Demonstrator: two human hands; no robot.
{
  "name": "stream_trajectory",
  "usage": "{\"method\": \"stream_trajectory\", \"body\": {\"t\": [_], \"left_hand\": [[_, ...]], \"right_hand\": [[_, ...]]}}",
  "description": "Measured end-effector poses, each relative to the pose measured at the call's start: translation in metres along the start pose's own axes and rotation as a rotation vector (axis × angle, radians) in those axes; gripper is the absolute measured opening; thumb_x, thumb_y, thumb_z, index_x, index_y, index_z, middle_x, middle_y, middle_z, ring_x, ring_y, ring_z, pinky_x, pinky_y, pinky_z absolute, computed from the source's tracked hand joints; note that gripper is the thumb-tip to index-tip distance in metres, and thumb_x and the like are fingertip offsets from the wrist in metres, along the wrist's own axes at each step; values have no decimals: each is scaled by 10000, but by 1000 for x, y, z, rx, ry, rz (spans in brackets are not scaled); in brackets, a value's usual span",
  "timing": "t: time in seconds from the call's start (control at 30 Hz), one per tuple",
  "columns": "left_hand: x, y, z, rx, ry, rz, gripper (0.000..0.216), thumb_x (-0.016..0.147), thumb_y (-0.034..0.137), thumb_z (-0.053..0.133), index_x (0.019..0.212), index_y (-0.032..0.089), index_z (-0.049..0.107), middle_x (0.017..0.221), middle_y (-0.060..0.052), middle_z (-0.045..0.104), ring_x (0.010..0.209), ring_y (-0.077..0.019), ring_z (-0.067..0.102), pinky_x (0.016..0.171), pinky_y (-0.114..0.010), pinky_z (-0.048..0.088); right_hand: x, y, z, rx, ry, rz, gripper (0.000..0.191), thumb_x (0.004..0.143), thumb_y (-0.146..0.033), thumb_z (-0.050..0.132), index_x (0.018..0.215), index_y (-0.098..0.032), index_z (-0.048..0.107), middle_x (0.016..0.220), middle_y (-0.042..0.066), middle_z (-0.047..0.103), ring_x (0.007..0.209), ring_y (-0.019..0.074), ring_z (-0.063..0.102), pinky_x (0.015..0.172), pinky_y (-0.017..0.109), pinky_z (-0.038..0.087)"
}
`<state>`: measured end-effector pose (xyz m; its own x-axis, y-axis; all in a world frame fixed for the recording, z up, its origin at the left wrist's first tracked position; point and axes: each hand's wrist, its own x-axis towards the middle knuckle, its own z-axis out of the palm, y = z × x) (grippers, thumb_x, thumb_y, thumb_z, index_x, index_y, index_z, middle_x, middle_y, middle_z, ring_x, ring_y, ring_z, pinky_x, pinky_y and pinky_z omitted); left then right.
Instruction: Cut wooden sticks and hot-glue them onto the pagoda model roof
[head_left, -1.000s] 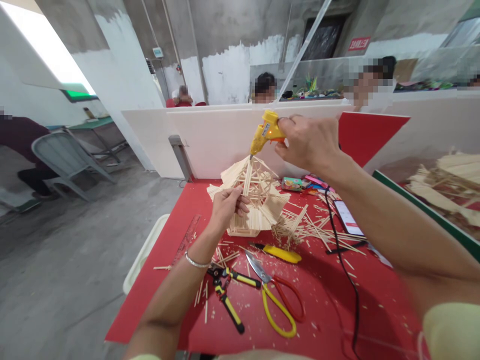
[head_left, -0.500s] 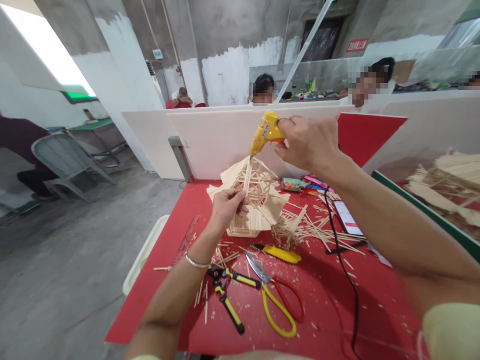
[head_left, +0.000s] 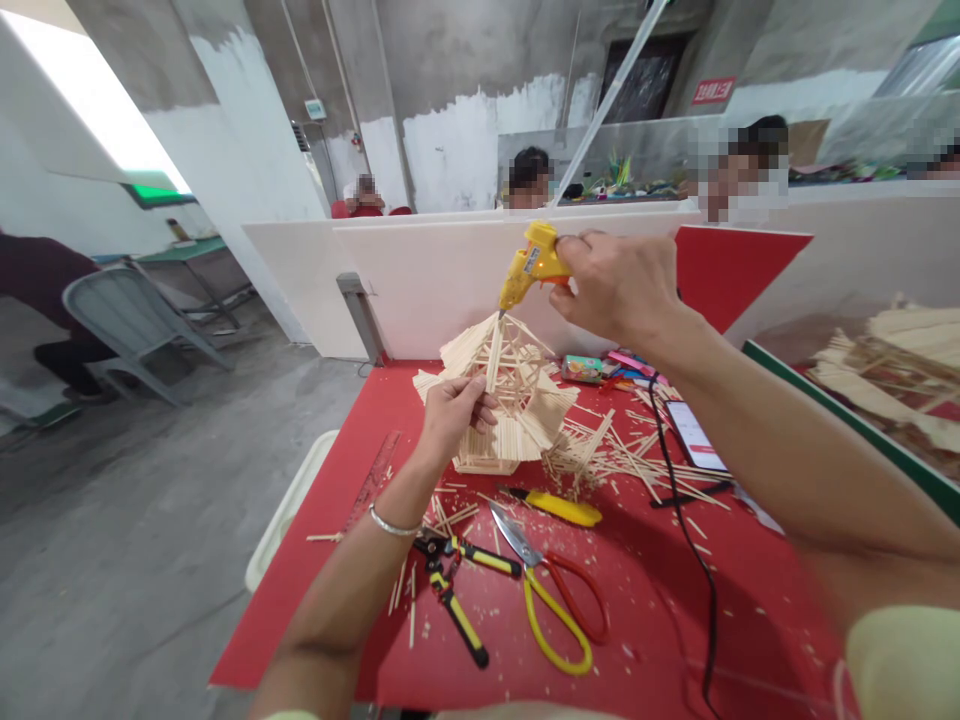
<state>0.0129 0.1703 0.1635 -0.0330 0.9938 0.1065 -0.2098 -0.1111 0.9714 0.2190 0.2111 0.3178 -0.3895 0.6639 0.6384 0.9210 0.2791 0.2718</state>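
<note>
Two bare hands work at a small tower-like model [head_left: 514, 435] of pale wooden sticks, which stands near the middle of a red worktop [head_left: 637, 610]. Its vertical axis is roughly upright, and its tiered roof slopes up to a peak.

The right hand [head_left: 619, 285], raised above and to the right of the model, has its fingers wrapped around the handle of a yellow glue gun [head_left: 529, 265]. The gun's long axis is steeply slanted: its back end is up and to the right, while its nozzle points down and slightly left, at the roof's peak. Whether the tip actually touches is too small to tell.

The left hand [head_left: 455, 415] is in front of the roof, thumb and fingers pinched on the lower end of a narrow strip of sticks [head_left: 493, 365]; the strip runs up the roof's front toward the nozzle.

Nearer the wearer lie a yellow cutter [head_left: 562, 507], blade pointing left; scissors [head_left: 531, 562], blades toward the upper left; and pliers [head_left: 459, 605], handles spread. Loose sticks [head_left: 600, 455] lie right of the model.
</note>
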Motion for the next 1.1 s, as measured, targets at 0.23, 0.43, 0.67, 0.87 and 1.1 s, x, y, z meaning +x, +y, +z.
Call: {"method": "stream_trajectory", "body": {"t": [0.23, 0.43, 0.67, 0.87, 1.1], "left_hand": [[2, -2, -1, 2, 9, -14, 404, 738, 518, 742, 718, 125, 652, 685, -77, 697, 473, -127, 620, 388, -212, 443], [2, -3, -1, -3, 1, -7, 385, 747, 503, 737, 723, 127, 655, 676, -72, 696, 475, -132, 621, 384, -215, 442], [0, -1, -1, 5, 4, -14, 403, 732, 524, 742, 721, 131, 653, 685, -74, 700, 475, -128, 619, 391, -213, 442], [1, -3, -2, 1, -6, 0, 383, 755, 504, 731, 712, 130, 663, 682, -70, 699, 478, -131, 623, 379, -215, 443], [0, -4, -2, -6, -3, -6, 389, 748, 509, 737, 716, 129, 662, 673, -73, 693, 474, -134, 622, 377, -211, 441]], "right_hand": [[1, -1, 0, 0, -11, 5, 460, 894, -406, 382, 1263, -196, 559, 1100, 136, 667, 901, 286, 574, 678, 354, 293], [1, -1, 0, 22, -17, -3, 483, 895, -404, 377, 1295, -195, 549, 1103, 146, 657, 905, 296, 563, 690, 367, 301], [1, -1, 1, 12, -6, -9, 495, 901, -402, 370, 1327, -205, 529, 1075, 132, 662, 898, 289, 564, 688, 362, 307], [1, -2, 1, 28, -15, -2, 492, 918, -418, 343, 1331, -215, 517, 1087, 132, 663, 898, 284, 559, 688, 360, 304], [1, -2, 1, 13, -23, -3, 473, 921, -413, 334, 1300, -215, 536, 1083, 125, 668, 882, 274, 564, 677, 355, 301]]}}
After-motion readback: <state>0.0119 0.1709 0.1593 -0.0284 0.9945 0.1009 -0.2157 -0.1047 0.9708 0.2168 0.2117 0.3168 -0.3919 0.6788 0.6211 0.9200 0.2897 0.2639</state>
